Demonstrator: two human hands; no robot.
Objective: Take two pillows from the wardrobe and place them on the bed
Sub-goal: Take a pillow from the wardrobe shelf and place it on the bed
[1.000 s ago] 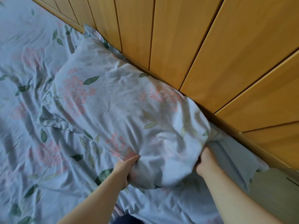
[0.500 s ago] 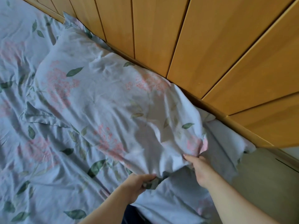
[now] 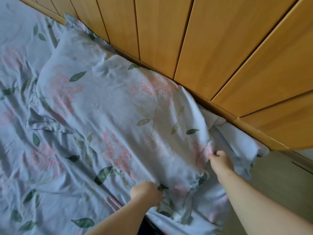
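The pillow (image 3: 110, 107) lies flat on the bed (image 3: 20, 197), one long side pressed along the wood panel (image 3: 220, 48) that borders the bed's far edge. Its long axis runs beside that panel, from the hands away toward the bed's upper-left corner. Both hands are at the near short end, close to the bed's right edge, where the floor (image 3: 279, 184) shows.

The left hand (image 3: 146, 192) is at the pillow's near corner on the side away from the panel, its fingers curled tight round a bunch of the cover. The right hand (image 3: 220, 160) is at the near corner on the panel side, its fingers pinching the cover's edge, where a fold stands up. All of the pillow's bulk therefore lies ahead and to the left of the fingers.

The step in hand looks like squaring up this pillow. Any pull goes straight along its length, toward the bed's right edge. The right hand is nearer the panel, so it governs how snug that side sits. Only one pillow is in view, so a second seems yet to be fetched.
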